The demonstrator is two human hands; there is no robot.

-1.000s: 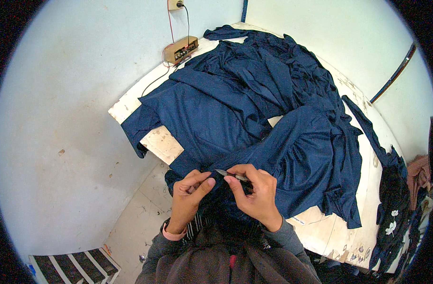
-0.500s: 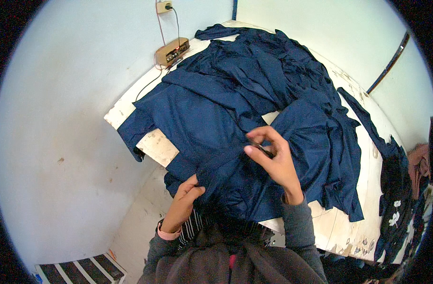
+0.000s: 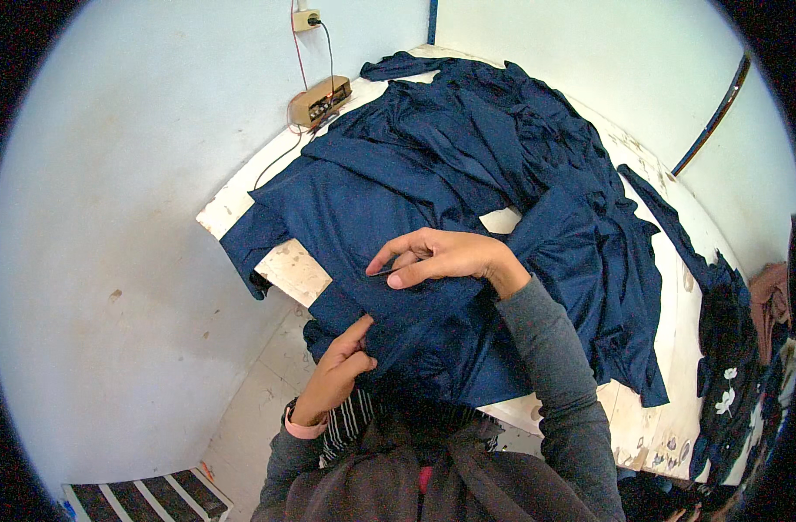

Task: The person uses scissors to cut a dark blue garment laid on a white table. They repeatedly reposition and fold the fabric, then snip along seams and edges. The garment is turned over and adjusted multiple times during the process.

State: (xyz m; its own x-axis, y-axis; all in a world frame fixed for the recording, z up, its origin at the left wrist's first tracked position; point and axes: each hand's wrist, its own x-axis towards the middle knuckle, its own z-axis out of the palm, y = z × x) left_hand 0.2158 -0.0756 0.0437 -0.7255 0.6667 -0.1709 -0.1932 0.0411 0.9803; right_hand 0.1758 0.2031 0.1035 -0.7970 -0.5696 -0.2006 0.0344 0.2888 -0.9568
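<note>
Dark navy cloth (image 3: 372, 200) lies spread and rumpled over a white table, its near part hanging over the edge towards me. My left hand (image 3: 339, 361) is closed on the cloth's near left edge, index finger stretched along the fabric and thumb bent over it. Just above and to the right, my right hand (image 3: 441, 259) holds a small thin-bladed tool (image 3: 380, 272) that looks like thread snips. Its tip shows between thumb and fingers, pointing left; the rest is hidden in the palm. The tool is over the cloth, close to the left fingertips.
The white table (image 3: 285, 271) has worn, stained patches. A brown box (image 3: 319, 102) with wires sits at its back left, below a wall socket (image 3: 306, 20). Black clothing with a white flower print (image 3: 726, 391) hangs at the right. A black-striped panel (image 3: 146, 500) lies lower left.
My right hand has moved left with the tool, from the middle of the cloth to near my left hand. My left index finger has stretched out further; the cloth has barely shifted.
</note>
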